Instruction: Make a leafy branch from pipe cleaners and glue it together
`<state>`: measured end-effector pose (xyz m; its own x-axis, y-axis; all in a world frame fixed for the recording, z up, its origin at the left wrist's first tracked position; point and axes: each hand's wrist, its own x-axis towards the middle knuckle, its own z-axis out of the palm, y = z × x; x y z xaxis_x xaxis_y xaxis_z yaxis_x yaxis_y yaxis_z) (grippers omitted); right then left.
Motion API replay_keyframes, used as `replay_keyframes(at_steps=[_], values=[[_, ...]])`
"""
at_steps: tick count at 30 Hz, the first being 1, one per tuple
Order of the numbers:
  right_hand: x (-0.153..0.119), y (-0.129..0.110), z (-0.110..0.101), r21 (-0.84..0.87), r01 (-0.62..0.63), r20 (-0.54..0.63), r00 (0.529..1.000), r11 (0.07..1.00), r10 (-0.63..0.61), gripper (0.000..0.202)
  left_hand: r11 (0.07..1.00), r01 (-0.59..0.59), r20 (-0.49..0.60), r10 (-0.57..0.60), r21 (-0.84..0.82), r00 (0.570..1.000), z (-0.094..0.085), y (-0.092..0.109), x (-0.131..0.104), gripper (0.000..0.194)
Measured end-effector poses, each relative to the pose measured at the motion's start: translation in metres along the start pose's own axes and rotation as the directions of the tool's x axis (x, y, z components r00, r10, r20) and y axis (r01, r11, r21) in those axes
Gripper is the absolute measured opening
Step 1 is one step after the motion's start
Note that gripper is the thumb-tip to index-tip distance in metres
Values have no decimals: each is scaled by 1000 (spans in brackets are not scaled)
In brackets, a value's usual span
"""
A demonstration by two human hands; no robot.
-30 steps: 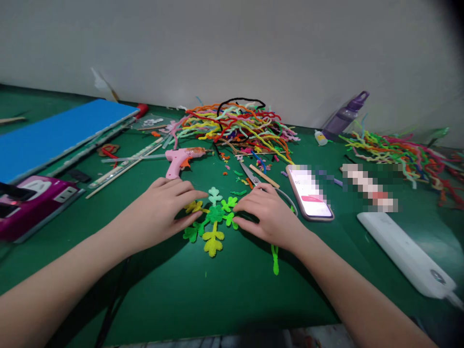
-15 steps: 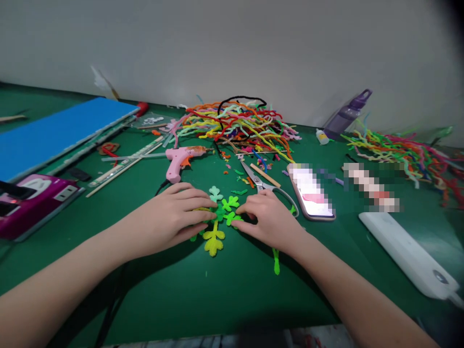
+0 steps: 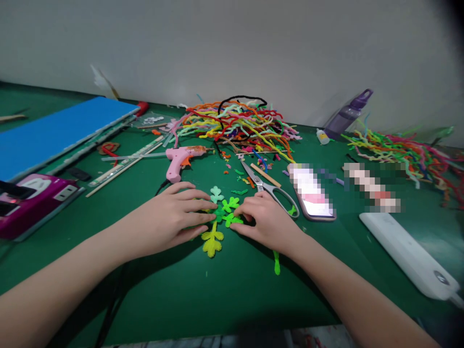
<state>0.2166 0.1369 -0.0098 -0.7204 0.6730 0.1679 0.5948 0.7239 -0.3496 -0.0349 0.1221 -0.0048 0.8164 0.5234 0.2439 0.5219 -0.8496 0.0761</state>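
Fuzzy pipe-cleaner leaves lie together on the green table: a mint leaf (image 3: 216,194) at the top, a bright green leaf (image 3: 230,203) and a second bright green leaf (image 3: 229,221) at the right, and a yellow leaf (image 3: 212,241) at the bottom. They meet around a darker green piece (image 3: 219,213). My left hand (image 3: 172,212) rests palm down with fingers stretched over the cluster's left side, hiding part of it. My right hand (image 3: 270,217) pinches the lower bright green leaf between thumb and forefinger. Under the right wrist a green pipe-cleaner strip (image 3: 277,263) sticks out.
Beyond my hands lie a pink glue gun (image 3: 177,162), scissors (image 3: 268,186) and a big heap of pipe cleaners (image 3: 235,121). To the right are a phone (image 3: 311,193) and a white power strip (image 3: 406,256). A magenta socket box (image 3: 39,203) stands left.
The leaf cluster has turned slightly: the yellow leaf's tip moved a little left and the mint leaf a little right. Both hands stay nearly in place.
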Motion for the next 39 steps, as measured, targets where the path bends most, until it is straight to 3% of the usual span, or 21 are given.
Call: replay_keyframes(at_steps=[20,29,39], values=[[-1,-6,9,14,-29,-32,999,999,30,21,1000,21,14,-21,-12,1000,-1,2,1,26],[-2,-10,1,45,-64,-50,997,997,67,20,1000,2,35,-3,21,999,-1,2,0,26],[-3,-6,-1,36,102,-24,995,994,-101,15,998,37,27,-36,-51,999,-1,6,2,27]])
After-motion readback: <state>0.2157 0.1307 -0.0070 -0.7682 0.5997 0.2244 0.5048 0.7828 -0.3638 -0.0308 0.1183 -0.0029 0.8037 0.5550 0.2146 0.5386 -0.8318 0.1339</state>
